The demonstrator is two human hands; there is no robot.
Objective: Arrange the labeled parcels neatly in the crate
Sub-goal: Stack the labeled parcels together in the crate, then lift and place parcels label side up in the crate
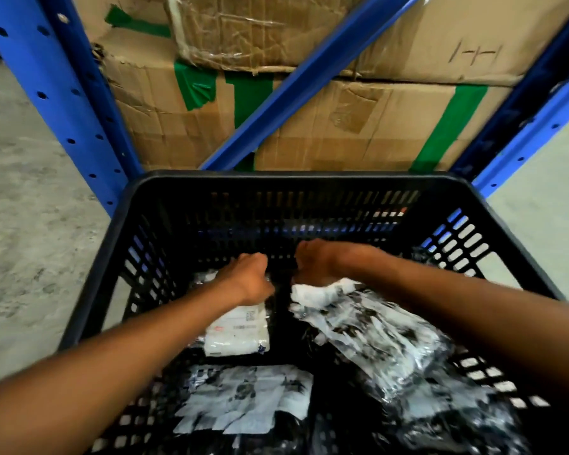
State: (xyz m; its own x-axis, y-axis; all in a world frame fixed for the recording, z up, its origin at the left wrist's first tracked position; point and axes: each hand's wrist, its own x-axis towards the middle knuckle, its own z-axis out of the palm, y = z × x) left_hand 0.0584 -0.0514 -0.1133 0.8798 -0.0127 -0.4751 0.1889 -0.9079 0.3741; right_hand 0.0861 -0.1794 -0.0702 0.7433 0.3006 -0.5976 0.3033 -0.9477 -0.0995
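Note:
A black slatted plastic crate (289, 180) fills the lower view, with both my arms reaching into it. My left hand (248, 277) is closed over the top edge of a parcel with a white label (239, 333) near the crate's far middle. My right hand (312, 262) is closed on the upper end of a black plastic-wrapped parcel (372, 333) that slants toward the right wall. Another black parcel with a torn white label (247, 399) lies flat at the near side. More wrapped parcels (454, 408) are heaped at the near right.
Blue steel rack posts (63, 93) and a diagonal brace (296, 83) stand right behind the crate. Worn cardboard boxes with green tape (358, 126) are stacked on the rack. Grey concrete floor (23, 224) lies to the left and right.

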